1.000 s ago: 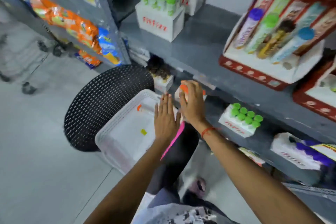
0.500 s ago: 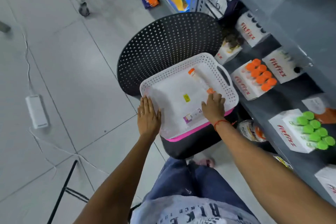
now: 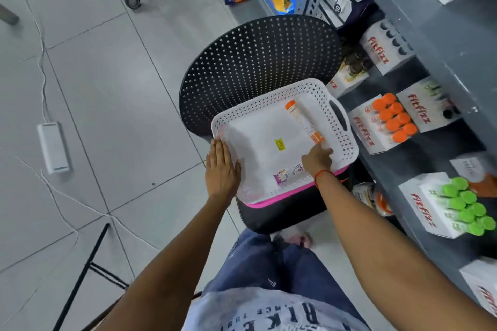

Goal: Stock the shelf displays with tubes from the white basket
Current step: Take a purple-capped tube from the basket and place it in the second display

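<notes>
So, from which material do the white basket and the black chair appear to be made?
The white perforated basket looks like moulded plastic, matte: regular holes and a cut-out handle. The black dotted chair back is probably plastic too, though perforated metal is possible; its sheen is dull.

Basket (image 3: 347, 142) on chair (image 3: 258, 56) — two tubes (image 3: 304, 121) inside, shelf displays (image 3: 387, 123) right.

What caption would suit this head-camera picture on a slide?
Right hand reaches for an orange-capped tube in the white basket; left hand rests flat on its rim.
</notes>
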A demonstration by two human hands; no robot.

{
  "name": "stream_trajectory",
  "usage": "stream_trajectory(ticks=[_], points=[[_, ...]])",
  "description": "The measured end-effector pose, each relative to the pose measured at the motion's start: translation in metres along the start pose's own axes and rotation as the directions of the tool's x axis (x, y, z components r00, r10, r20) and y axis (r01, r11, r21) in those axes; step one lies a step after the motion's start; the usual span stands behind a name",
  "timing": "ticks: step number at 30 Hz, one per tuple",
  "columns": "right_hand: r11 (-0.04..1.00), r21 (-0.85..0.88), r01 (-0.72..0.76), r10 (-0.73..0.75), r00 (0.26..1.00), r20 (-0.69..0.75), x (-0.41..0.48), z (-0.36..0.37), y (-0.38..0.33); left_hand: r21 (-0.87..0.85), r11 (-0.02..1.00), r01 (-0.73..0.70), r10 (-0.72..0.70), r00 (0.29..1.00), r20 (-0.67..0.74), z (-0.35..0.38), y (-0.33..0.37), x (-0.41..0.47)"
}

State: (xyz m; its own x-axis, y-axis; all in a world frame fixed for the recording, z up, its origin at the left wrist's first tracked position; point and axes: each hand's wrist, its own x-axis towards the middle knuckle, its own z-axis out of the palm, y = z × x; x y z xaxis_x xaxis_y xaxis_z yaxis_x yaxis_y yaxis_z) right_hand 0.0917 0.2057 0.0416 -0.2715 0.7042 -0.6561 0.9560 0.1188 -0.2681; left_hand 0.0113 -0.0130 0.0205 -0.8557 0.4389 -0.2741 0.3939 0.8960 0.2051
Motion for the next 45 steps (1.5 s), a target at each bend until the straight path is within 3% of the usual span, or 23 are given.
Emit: stream_trajectory(ticks=[5, 10, 13, 17, 22, 27, 34, 36, 41, 45], points=[[0.972, 0.234, 0.030, -0.030, 1.000, -0.003, -0.014, -0.041, 0.006, 0.069, 0.990, -0.122, 0.122, 0.993, -0.001, -0.017, 0.023, 0.006], [0.940, 0.161, 0.302, -0.290, 0.952, -0.094, -0.039, -0.056, 0.007, 0.105, 0.985, -0.139, 0.144, 0.989, -0.043, -0.009, 0.014, -0.004], [0.920, 0.111, 0.375, -0.337, 0.904, -0.262, -0.056, -0.093, 0.022, 0.084, 0.958, -0.275, 0.280, 0.959, -0.051, -0.016, 0.056, -0.001], [0.933, 0.080, 0.351, -0.269, 0.828, -0.491, -0.093, -0.161, 0.056, 0.074, 0.852, -0.518, 0.523, 0.847, -0.095, -0.042, 0.154, 0.004], [0.956, 0.091, 0.278, -0.141, 0.711, -0.688, -0.134, -0.230, 0.109, 0.020, 0.640, -0.768, 0.759, 0.628, -0.171, -0.071, 0.270, -0.023], [0.980, 0.107, 0.167, -0.017, 0.611, -0.791, -0.189, -0.297, 0.170, 0.016, 0.465, -0.885, 0.875, 0.457, -0.160, -0.087, 0.362, -0.070], [0.994, 0.107, 0.012, 0.091, 0.440, -0.893, -0.258, -0.376, 0.243, -0.001, 0.260, -0.966, 0.965, 0.260, 0.044, -0.067, 0.421, -0.121], [0.987, 0.160, -0.016, 0.151, 0.436, -0.887, -0.266, -0.389, 0.256, 0.016, 0.241, -0.970, 0.969, 0.241, 0.051, -0.061, 0.427, -0.121], [0.981, 0.195, 0.007, 0.159, 0.546, -0.823, -0.263, -0.416, 0.279, 0.061, 0.223, -0.973, 0.972, 0.227, 0.060, -0.055, 0.428, -0.115], [0.980, 0.198, 0.032, 0.153, 0.522, -0.839, -0.260, -0.432, 0.285, 0.056, 0.221, -0.974, 0.971, 0.225, 0.079, -0.057, 0.425, -0.114]])
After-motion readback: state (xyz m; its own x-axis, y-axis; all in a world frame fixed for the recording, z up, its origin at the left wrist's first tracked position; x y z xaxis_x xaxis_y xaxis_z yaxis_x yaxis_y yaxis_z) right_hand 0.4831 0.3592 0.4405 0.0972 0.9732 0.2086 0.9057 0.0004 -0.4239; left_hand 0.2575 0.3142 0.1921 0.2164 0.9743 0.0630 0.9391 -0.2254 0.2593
